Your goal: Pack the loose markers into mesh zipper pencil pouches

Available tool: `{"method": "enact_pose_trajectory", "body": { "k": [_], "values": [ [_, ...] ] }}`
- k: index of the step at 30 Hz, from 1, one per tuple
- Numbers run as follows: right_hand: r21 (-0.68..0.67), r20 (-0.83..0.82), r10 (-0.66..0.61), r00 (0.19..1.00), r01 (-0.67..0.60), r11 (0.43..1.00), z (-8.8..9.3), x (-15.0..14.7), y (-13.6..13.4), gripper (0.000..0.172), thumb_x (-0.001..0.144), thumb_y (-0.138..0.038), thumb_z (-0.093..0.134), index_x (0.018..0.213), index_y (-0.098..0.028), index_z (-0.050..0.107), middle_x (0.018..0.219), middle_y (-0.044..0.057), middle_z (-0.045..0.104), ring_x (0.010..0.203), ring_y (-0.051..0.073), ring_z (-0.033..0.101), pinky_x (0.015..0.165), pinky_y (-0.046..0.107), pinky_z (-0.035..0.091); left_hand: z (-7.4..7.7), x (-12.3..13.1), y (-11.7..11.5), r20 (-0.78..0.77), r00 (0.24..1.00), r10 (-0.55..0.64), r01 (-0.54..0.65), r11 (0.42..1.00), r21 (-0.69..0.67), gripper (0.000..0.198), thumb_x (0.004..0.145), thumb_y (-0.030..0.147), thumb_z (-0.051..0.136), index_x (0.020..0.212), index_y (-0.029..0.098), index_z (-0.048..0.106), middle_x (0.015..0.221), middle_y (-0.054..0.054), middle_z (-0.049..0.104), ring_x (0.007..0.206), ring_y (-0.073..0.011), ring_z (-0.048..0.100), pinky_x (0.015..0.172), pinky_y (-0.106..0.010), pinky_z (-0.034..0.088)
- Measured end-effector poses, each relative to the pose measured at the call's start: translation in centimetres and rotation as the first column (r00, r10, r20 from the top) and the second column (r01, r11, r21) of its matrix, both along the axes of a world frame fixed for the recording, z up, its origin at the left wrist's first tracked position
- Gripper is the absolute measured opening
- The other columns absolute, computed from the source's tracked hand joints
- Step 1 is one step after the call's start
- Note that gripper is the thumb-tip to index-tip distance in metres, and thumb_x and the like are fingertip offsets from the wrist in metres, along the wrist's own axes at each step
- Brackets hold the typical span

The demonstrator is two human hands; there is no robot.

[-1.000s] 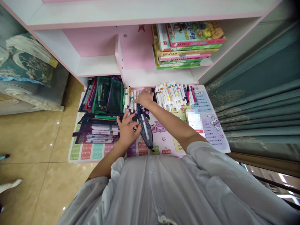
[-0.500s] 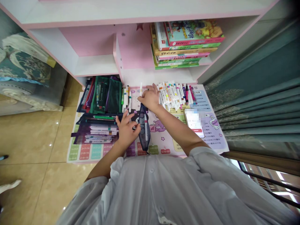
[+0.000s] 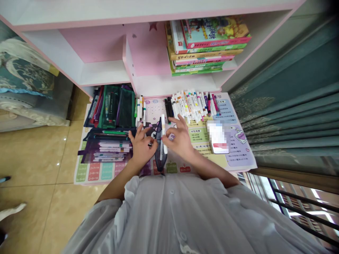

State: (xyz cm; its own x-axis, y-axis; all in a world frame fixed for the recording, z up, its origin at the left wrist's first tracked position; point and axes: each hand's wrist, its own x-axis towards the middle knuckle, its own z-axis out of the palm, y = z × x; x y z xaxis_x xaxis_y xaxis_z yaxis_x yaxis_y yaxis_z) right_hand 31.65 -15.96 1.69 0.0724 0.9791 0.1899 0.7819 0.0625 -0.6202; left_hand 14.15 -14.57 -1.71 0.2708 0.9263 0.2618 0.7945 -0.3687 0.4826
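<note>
— Just past the grey shirt (image 3: pixel 156 211), near the front edge of the printed mat (image 3: pixel 239 151)?
— A dark mesh pouch (image 3: pixel 160 163), lying lengthwise with one marker inside.
— Held?
— Yes, by the left hand (image 3: pixel 143 144), thumb and forefinger pinched at its left edge, other fingers spread. Gripped between thumb and finger of the right hand (image 3: pixel 181 139), a white marker (image 3: pixel 163 123), over the pouch or partly within; cannot tell which.
— And around that?
— To the left, a purple mesh pouch (image 3: pixel 91 150) with pale markers in it; to the right, a phone (image 3: pixel 219 141), screen lit. Farther back, green mesh pouches (image 3: pixel 127 106), a short row of markers (image 3: pixel 140 109), some dark markers (image 3: pixel 168 107), then a crowded heap of white markers (image 3: pixel 188 106), with pink and purple pens (image 3: pixel 213 104) at its right end.
— Beyond the mat?
— A white-and-pink shelf unit (image 3: pixel 169 84) bearing stacked books (image 3: pixel 209 46). Off to the left, tan floor tiles (image 3: pixel 34 158) and teal patterned cloth (image 3: pixel 29 81); to the right, a teal curtain (image 3: pixel 293 95) and dark railing (image 3: pixel 296 208).
— Different from half a second ago?
— Right hand and white marker, then at the back beside the heap, now drawn forward to the pouch. Dark markers, mostly hidden then, now in plain sight. Left pinch unchanged.
</note>
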Motion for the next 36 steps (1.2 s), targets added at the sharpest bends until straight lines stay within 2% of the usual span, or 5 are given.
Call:
{"method": "enact_pose_trajectory", "body": {
  "k": [6, 15, 25, 31, 36],
  "values": [
    [-0.092, 0.008, -0.009, 1.0, 0.01, 0.996, -2.0, -1.2, -3.0, 0.018, 0.074, -0.028, 0.065, 0.058, -0.021, 0.066, 0.138, 0.01, 0.061, 0.147, 0.04, 0.032, 0.112, 0.061, 0.034, -0.2, 0.1, -0.1, -0.018, 1.0, 0.008, -0.008, 1.0, 0.016, 0.021, 0.081, 0.028, 0.063, 0.062, 0.021, 0.06, 0.127, -0.004, 0.07, 0.14, -0.0335, 0.047, 0.117, -0.068, 0.012],
    [-0.19, 0.177, -0.016, 0.984, 0.05, 0.981, -1.5, -1.5, -2.3, 0.017, 0.076, -0.03, 0.067, 0.064, -0.021, 0.072, 0.143, 0.01, 0.058, 0.147, 0.041, 0.031, 0.112, 0.064, 0.028, -0.2, 0.0, -0.1, -0.027, 1.0, 0.007, -0.008, 1.0, -0.012, 0.019, 0.081, 0.027, 0.064, 0.063, 0.022, 0.064, 0.128, -0.005, 0.069, 0.141, -0.0355, 0.045, 0.118, -0.07, 0.007],
    [-0.32, 0.327, 0.11, 0.939, 0.0, 0.947, -1.9, -1.8, -2.2, 0.021, 0.082, -0.035, 0.066, 0.088, -0.019, 0.079, 0.148, 0.016, 0.053, 0.148, 0.043, 0.027, 0.113, 0.069, 0.023, 0.4, 0.0, -0.1, -0.036, 0.999, 0.006, -0.007, 0.999, -0.038, 0.018, 0.08, 0.023, 0.061, 0.062, 0.021, 0.062, 0.128, -0.005, 0.069, 0.141, -0.0363, 0.045, 0.115, -0.074, 0.013],
    [-0.228, 0.301, 0.078, 0.95, -0.008, 0.974, -2.5, -1.6, -2.2, 0.023, 0.084, -0.04, 0.066, 0.091, -0.021, 0.078, 0.144, 0.014, 0.056, 0.145, 0.043, 0.032, 0.112, 0.068, 0.028, 0.0, -0.1, -0.1, -0.037, 0.999, -0.002, 0.001, 1.0, -0.018, 0.018, 0.081, 0.024, 0.061, 0.063, 0.021, 0.063, 0.128, -0.005, 0.07, 0.14, -0.0356, 0.046, 0.114, -0.074, 0.014],
    [0.084, 0.252, -0.015, 0.968, -0.007, 0.996, -2.3, -0.5, -1.0, 0.038, 0.09, -0.048, 0.059, 0.116, -0.023, 0.072, 0.148, 0.012, 0.051, 0.148, 0.04, 0.027, 0.113, 0.062, 0.032, -0.3, -0.3, -0.1, -0.04, 0.999, -0.006, 0.006, 1.0, -0.011, 0.019, 0.082, 0.026, 0.062, 0.063, 0.021, 0.064, 0.129, -0.005, 0.069, 0.141, -0.0343, 0.046, 0.115, -0.072, 0.014]
  ]
}}
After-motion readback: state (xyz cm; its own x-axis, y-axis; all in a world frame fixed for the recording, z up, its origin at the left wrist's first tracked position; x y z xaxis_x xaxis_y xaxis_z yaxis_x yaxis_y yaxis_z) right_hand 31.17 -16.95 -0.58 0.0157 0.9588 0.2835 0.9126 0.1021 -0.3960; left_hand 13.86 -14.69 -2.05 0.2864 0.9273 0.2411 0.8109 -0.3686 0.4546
